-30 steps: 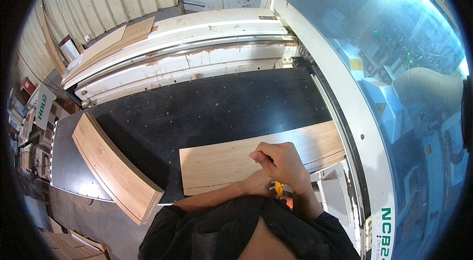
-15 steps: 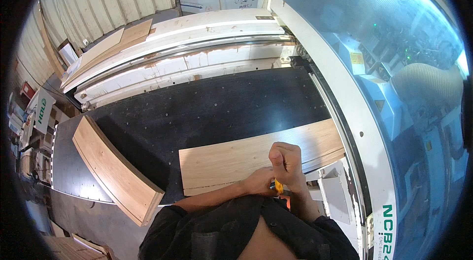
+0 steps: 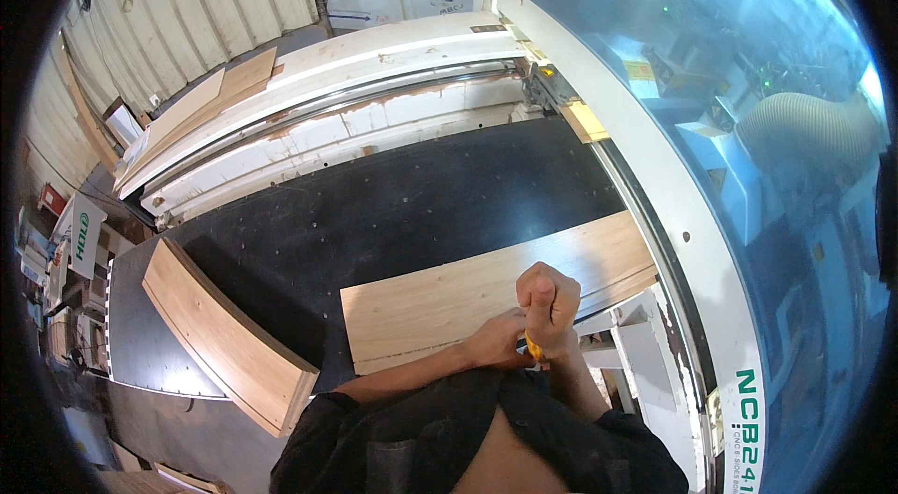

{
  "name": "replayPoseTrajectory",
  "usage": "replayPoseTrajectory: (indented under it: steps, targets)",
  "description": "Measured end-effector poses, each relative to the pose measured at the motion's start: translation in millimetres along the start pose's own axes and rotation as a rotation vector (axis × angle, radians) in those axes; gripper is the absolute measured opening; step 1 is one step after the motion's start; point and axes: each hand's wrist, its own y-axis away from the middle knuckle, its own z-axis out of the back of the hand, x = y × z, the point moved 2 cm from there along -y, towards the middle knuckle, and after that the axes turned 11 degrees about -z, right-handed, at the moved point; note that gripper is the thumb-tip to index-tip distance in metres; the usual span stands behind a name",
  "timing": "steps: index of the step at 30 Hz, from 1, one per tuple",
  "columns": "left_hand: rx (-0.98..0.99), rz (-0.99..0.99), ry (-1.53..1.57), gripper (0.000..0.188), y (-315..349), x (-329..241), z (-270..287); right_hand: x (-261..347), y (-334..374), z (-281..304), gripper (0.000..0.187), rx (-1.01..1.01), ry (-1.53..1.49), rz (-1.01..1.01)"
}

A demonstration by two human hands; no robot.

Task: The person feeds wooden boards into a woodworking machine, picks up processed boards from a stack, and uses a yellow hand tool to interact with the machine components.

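My right hand [image 3: 549,299] is a closed fist, thumb on top, raised in front of my chest. A small yellow handheld thing [image 3: 533,348] shows just beneath that fist, mostly covered, so its kind is unclear. Close against it on the left, my left hand [image 3: 500,341] has its fingers curled, their tips hidden and whatever they grip out of sight. Both hands are over the near edge of a light wood panel [image 3: 440,307], which lies flat on the black machine table [image 3: 393,190]. A dark groove runs along the panel's near edge.
A second wood panel [image 3: 224,330] lies slantwise at the left, overhanging the table's front edge. On the right stands a white machine frame [image 3: 687,237] with a blue see-through cover [image 3: 795,54]. A white beam with a rail [image 3: 355,87] crosses behind, thin boards [image 3: 210,101] on it.
A yellow part has come into sight at the far end of the right-hand rail. My fists stay together, the right one turned slightly. The whole view has shifted a little.
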Motion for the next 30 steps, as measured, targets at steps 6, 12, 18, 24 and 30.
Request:
replayPoseTrajectory:
  steps: [6,12,18,24,30]
  targets:
    - [-0.102,-0.018,0.051,0.054,-0.7,-11.4,4.8,2.3,1.9,4.3,0.044,0.017,0.042,-0.053]
    - [-0.185,0.020,0.132,0.041,-2.0,-14.7,9.6,27.8,-13.3,20.9,0.026,-0.085,0.263,0.080]
    - [-0.186,0.131,0.053,0.027,-0.5,-31.5,28.5,41.6,-25.3,66.1,0.039,0.039,0.197,-0.134]
    - [-0.387,-0.014,0.010,0.029,-10.1,-46.8,46.3,5.9,13.9,26.3,0.049,0.339,0.363,-0.453]
    - [-0.351,0.051,-0.072,0.027,-34.1,-80.4,58.8,-0.3,31.0,14.0,0.053,-0.141,0.352,-0.542]
